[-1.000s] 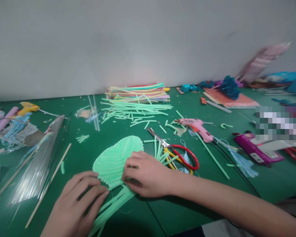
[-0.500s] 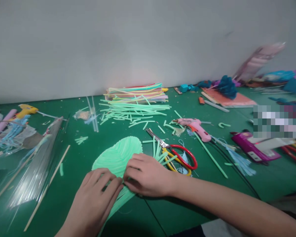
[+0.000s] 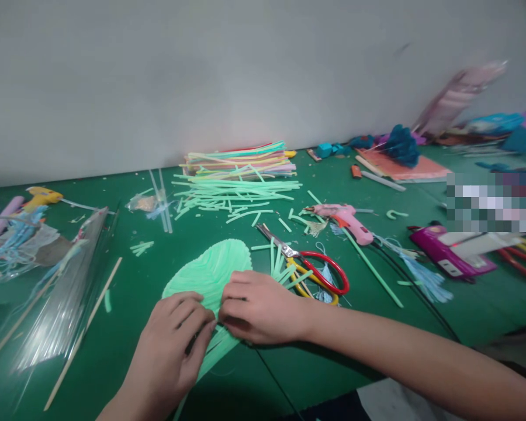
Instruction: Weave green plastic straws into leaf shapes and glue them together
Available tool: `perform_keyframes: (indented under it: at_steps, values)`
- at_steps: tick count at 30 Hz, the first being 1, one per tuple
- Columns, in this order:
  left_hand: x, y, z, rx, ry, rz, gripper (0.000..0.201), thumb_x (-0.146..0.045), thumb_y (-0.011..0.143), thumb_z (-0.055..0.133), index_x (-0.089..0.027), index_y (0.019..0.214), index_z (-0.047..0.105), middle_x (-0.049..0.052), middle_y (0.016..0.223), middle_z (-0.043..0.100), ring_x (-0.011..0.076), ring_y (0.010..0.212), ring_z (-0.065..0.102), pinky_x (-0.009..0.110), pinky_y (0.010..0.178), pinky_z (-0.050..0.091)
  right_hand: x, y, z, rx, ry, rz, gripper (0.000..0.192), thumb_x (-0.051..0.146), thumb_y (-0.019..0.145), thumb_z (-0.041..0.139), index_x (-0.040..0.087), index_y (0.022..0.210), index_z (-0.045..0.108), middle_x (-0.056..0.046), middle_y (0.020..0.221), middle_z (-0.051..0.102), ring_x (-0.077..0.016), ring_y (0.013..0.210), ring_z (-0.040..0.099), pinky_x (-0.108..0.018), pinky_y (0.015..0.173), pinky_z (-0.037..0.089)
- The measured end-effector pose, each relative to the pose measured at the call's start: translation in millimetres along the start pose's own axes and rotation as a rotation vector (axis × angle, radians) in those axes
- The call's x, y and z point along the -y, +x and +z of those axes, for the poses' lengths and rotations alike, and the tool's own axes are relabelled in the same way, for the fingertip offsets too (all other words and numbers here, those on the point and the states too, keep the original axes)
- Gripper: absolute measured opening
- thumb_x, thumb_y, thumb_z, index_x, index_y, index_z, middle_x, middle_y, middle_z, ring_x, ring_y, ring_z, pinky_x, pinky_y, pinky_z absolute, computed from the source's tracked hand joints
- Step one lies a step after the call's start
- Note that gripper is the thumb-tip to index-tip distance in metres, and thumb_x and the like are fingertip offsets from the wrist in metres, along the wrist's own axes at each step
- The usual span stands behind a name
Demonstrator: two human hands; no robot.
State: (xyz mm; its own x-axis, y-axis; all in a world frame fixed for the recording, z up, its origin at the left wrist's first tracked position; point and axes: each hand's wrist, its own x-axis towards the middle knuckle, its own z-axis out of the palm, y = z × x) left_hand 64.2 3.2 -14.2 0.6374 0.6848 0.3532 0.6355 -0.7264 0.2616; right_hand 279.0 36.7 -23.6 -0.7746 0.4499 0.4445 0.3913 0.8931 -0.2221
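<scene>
Working at a green table (image 3: 127, 280) strewn with straws, against a grey wall (image 3: 158, 76). Pressing the green straw leaf (image 3: 204, 272) flat, left hand (image 3: 170, 345) and right hand (image 3: 256, 307) both pinching its lower edge, fingertips meeting.

left hand (image 3: 175, 342) has slid in beside right hand (image 3: 256, 307) on the straw leaf (image 3: 206, 272).

A craft workroom: a green worktop (image 3: 127, 280) set against a bare grey wall (image 3: 201, 76), strewn with a stack of coloured straws (image 3: 241, 159) at the far side, red-handled scissors (image 3: 319, 270), a pink glue gun (image 3: 344, 219) to the right and cut green straw bits (image 3: 241, 199).
</scene>
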Motion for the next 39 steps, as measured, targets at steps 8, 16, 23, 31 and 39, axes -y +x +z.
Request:
perform_keyframes:
  at_steps: [8,16,23,31,39]
  values:
    - [7.7,-4.3,-1.1,-0.035,0.002,0.023,0.016,-0.014,0.087,0.061,-0.021,0.100,0.056,0.003,0.091,0.065,0.0221,0.105,0.053,0.035,0.090,0.037,-2.0,-1.2,-4.7,-0.037,0.145,0.115,0.015,0.029,0.088,0.061,0.016,0.093,0.065,-0.005,0.087,0.064,-0.0164,0.081,0.055,-0.027,0.077,0.045]
    - [1.6,-4.5,1.6,-0.049,0.113,0.071,0.015,-0.011,0.086,0.062,-0.018,0.099,0.060,0.005,0.084,0.063,0.0241,0.092,0.053,0.040,0.083,0.038,0.0,-0.9,-3.5,-0.046,0.116,0.092,0.016,0.031,0.089,0.060,0.017,0.090,0.067,-0.004,0.085,0.064,-0.0168,0.078,0.055,-0.027,0.071,0.045]
    - [1.3,-1.8,0.4,-0.049,0.080,0.095,0.017,-0.009,0.086,0.060,-0.018,0.099,0.062,0.005,0.088,0.064,0.0240,0.102,0.053,0.039,0.087,0.037,0.6,-1.1,-3.8,0.000,0.128,0.088,0.018,0.029,0.091,0.056,0.016,0.090,0.067,-0.004,0.083,0.064,-0.0166,0.079,0.054,-0.028,0.074,0.045]
    - [6.1,-6.8,-2.7,-0.076,0.110,0.094,0.022,-0.009,0.084,0.063,-0.019,0.103,0.061,0.005,0.091,0.067,0.0244,0.101,0.057,0.040,0.087,0.040,0.2,-0.7,-4.5,-0.003,0.177,0.122,0.015,0.028,0.091,0.057,0.017,0.088,0.066,-0.003,0.081,0.063,-0.0155,0.076,0.055,-0.026,0.072,0.045]
    - [4.4,-6.7,-6.8,-0.138,0.233,0.207,0.023,-0.005,0.079,0.067,-0.019,0.097,0.066,0.004,0.083,0.068,0.0275,0.097,0.057,0.043,0.083,0.040,1.3,-0.4,-5.5,-0.014,0.198,0.126,0.013,0.026,0.090,0.057,0.017,0.091,0.065,-0.005,0.086,0.064,-0.0161,0.080,0.056,-0.027,0.073,0.045]
